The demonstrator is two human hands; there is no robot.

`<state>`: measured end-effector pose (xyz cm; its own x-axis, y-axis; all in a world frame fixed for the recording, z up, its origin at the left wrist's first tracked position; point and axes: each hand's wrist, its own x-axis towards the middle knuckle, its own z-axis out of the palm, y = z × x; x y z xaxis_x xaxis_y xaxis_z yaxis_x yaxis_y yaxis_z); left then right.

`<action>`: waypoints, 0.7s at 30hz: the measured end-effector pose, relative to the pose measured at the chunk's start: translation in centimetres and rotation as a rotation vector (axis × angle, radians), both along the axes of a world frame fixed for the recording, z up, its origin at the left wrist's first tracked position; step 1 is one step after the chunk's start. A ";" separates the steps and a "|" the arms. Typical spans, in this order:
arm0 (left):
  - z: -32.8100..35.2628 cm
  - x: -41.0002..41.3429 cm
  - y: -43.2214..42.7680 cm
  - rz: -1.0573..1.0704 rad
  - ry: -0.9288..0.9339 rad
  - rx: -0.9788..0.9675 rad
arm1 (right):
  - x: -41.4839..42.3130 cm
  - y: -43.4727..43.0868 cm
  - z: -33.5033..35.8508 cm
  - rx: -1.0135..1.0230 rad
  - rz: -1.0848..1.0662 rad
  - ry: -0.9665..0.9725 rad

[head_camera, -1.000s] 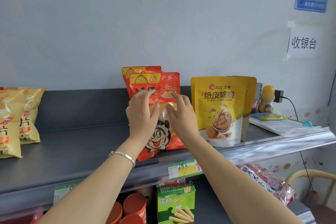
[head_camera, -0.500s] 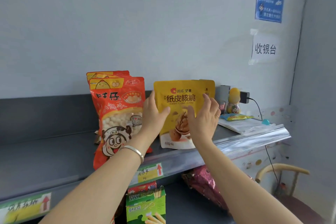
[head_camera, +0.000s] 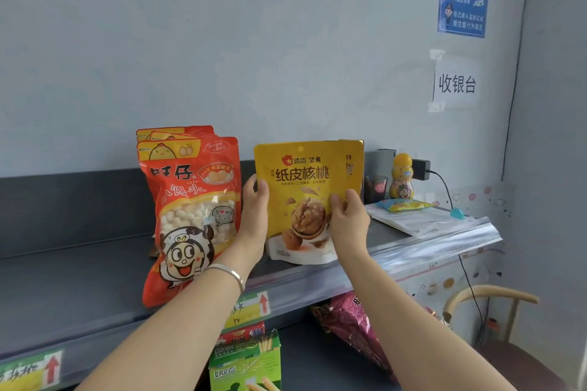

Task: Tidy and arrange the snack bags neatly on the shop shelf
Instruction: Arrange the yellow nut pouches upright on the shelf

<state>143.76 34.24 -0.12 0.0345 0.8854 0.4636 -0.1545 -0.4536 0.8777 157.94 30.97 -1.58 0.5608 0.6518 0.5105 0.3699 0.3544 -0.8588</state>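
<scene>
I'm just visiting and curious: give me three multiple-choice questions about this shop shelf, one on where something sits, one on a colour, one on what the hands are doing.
1. Where does the red snack bag with the cartoon face stand?
A. left of the yellow walnut pouch
B. right of it
C. on the shelf below

2. What colour is the notice high on the wall?
A. green
B. blue
C. red

3. What are the hands doing?
A. hanging free
B. holding the yellow pouch by its sides
C. lifting the bottle

Answers:
1 A: the red snack bag stands left of the yellow walnut pouch.
2 B: the notice is blue.
3 B: the left hand and right hand grip the pouch's edges.
</scene>
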 end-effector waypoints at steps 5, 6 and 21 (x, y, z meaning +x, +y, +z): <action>-0.4 -0.2 1.6 0.107 0.003 -0.063 | 1.3 -0.3 1.1 0.056 -0.186 0.061; -0.3 -0.2 1.7 0.125 0.011 -0.071 | 1.6 -0.4 1.2 0.047 -0.206 0.054; 3.9 -0.5 0.5 0.418 0.113 0.227 | 0.9 -1.7 3.3 0.120 -0.244 0.120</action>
<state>143.30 34.78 3.75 -0.2407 0.7110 0.6607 0.1722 -0.6387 0.7500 158.88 29.29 1.74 0.7544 0.4293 0.4967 0.3552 0.3693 -0.8587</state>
